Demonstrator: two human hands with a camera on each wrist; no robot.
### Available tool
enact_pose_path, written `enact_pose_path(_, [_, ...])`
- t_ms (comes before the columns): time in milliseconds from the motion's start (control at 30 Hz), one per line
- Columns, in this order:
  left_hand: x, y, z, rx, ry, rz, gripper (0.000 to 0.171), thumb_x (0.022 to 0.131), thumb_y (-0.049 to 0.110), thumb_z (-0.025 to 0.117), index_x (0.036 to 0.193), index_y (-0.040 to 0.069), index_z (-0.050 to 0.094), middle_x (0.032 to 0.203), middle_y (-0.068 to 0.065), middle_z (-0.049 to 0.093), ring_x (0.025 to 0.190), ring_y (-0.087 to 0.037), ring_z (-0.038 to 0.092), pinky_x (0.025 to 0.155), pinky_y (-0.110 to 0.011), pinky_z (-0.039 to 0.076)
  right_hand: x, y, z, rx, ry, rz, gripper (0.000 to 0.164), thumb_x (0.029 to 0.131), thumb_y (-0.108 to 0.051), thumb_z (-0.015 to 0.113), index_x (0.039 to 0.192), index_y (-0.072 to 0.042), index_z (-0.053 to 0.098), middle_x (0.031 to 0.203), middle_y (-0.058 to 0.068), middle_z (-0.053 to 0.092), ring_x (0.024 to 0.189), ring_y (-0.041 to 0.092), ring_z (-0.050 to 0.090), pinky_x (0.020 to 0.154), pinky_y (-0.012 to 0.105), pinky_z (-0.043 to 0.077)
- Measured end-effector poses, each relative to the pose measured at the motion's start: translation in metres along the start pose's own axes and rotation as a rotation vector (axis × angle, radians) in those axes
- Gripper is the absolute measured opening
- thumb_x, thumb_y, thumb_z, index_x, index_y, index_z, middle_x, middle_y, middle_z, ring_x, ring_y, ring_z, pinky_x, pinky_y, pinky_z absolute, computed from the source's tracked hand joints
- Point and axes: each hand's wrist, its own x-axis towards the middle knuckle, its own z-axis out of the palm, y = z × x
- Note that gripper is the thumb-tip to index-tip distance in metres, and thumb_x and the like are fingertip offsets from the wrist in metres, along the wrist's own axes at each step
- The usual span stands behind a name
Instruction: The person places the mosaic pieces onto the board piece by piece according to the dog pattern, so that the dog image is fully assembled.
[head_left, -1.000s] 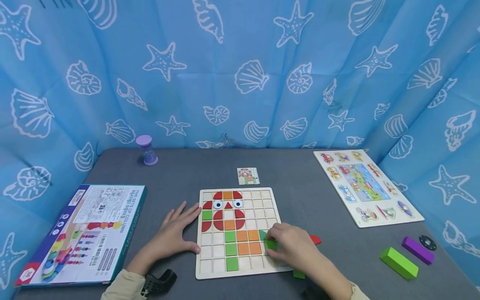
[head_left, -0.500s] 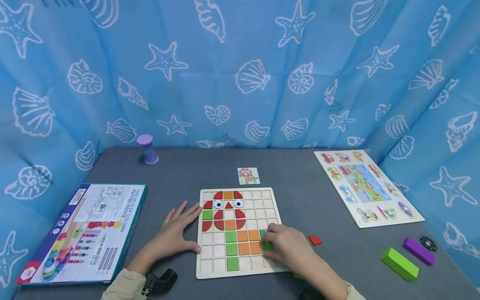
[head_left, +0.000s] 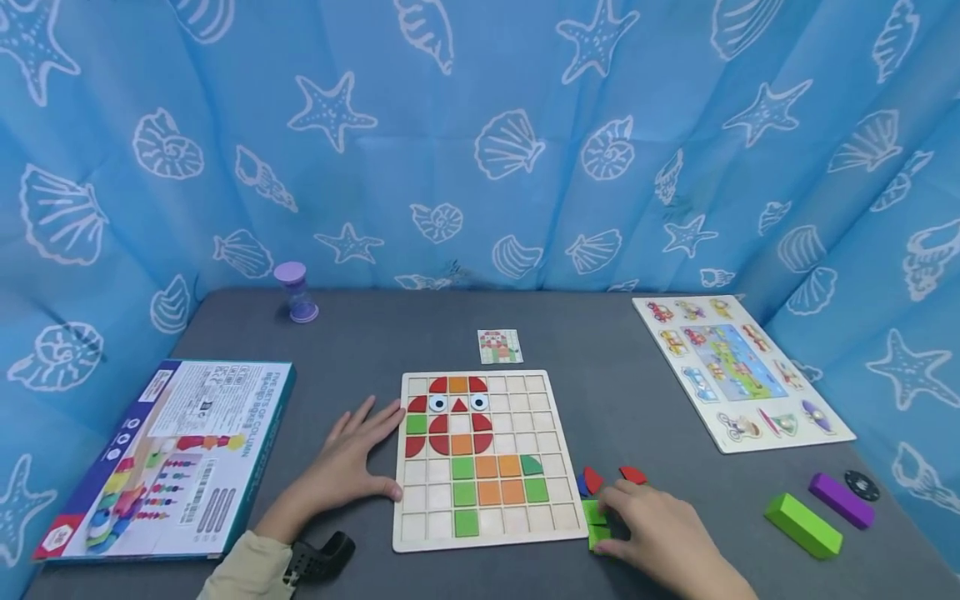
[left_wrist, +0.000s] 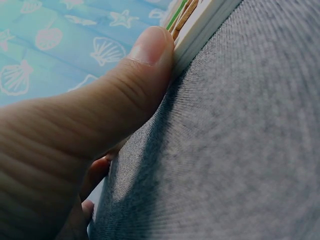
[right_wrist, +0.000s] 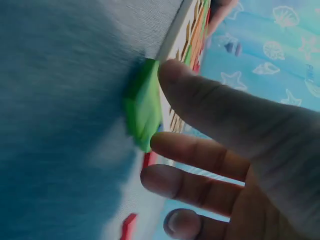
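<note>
A wooden grid board (head_left: 510, 523) lies flat, partly filled with red, orange and green tiles and two eye tiles. My left hand (head_left: 348, 467) is spread along its left side, thumb and fingertips against the edge. In the left wrist view the thumb (left_wrist: 142, 75) presses the board's side (left_wrist: 192, 42). Beyond the board's lower right corner, my right hand (head_left: 660, 529) is over loose green square tiles (head_left: 595, 521). Seen from the right wrist, its thumb and index finger stand apart beside the green tiles (right_wrist: 144, 107), and nothing is between them.
Red quarter-round tiles (head_left: 632, 475) and a blue piece (head_left: 582, 483) lie above the right hand. A picture card (head_left: 499, 347) sits behind the board. Around stand a box (head_left: 217, 467), a sand timer (head_left: 298, 293), a picture puzzle (head_left: 750, 442), green (head_left: 804, 525) and purple (head_left: 842, 500) blocks.
My right hand has let go of a green square tile, now in the board below the green quarter-round one, and moved right and down to the loose green tiles. The left hand stays put.
</note>
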Motion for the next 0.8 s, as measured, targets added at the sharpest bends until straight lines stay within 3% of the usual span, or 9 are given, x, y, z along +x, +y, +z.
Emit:
enact_pose_path(100, [0.0, 0.001, 0.0, -0.008, 0.0, 0.004, 0.112, 0.048, 0.069, 0.066, 0.141, 0.02, 0.027, 0.147, 0.003, 0.022, 0.135, -0.032, 0.005, 0.103, -0.055, 0.001, -0.008, 0.004, 0.006, 0.035, -0.051, 0.004, 0.034, 0.058, -0.048, 0.075, 0.08, -0.03, 0.057, 0.073, -0.019, 0.047, 0.059, 0.0, 0.039, 0.049, 0.025, 0.035])
enact_pose_path(233, [0.0, 0.002, 0.0, -0.007, 0.006, 0.006, 0.112, 0.049, 0.068, 0.067, 0.141, 0.02, 0.027, 0.147, 0.003, 0.023, 0.136, -0.031, 0.005, 0.103, -0.055, 0.001, -0.012, 0.005, 0.014, 0.056, 0.001, -0.066, 0.031, 0.062, -0.041, 0.075, 0.085, -0.032, 0.056, 0.076, -0.02, 0.047, 0.059, -0.003, 0.039, 0.047, 0.022, 0.034])
enact_pose_path(400, [0.0, 0.001, -0.002, -0.004, -0.001, 0.001, 0.111, 0.049, 0.069, 0.066, 0.141, 0.02, 0.026, 0.147, 0.003, 0.022, 0.136, -0.031, 0.005, 0.103, -0.055, 0.0, -0.013, 0.004, 0.016, 0.018, 0.071, -0.095, 0.032, 0.062, -0.032, 0.077, 0.09, -0.032, 0.061, 0.081, -0.019, 0.05, 0.063, -0.005, 0.046, 0.047, 0.021, 0.037])
enact_pose_path(633, [0.0, 0.001, -0.001, 0.006, -0.006, -0.003, 0.112, 0.049, 0.069, 0.066, 0.141, 0.02, 0.027, 0.147, 0.002, 0.023, 0.135, -0.032, 0.005, 0.103, -0.055, 0.001, -0.016, 0.002, 0.014, 0.001, 0.066, -0.087, 0.033, 0.063, -0.028, 0.077, 0.094, -0.028, 0.066, 0.082, -0.017, 0.052, 0.064, -0.005, 0.046, 0.048, 0.02, 0.038])
enact_pose_path(800, [0.0, 0.001, -0.001, 0.012, 0.0, -0.002, 0.112, 0.049, 0.069, 0.066, 0.141, 0.02, 0.027, 0.147, 0.002, 0.023, 0.135, -0.032, 0.005, 0.103, -0.055, 0.001, -0.021, 0.003, 0.014, 0.001, 0.071, -0.138, 0.034, 0.065, -0.024, 0.076, 0.098, -0.021, 0.069, 0.08, -0.015, 0.051, 0.06, -0.006, 0.04, 0.047, 0.019, 0.035])
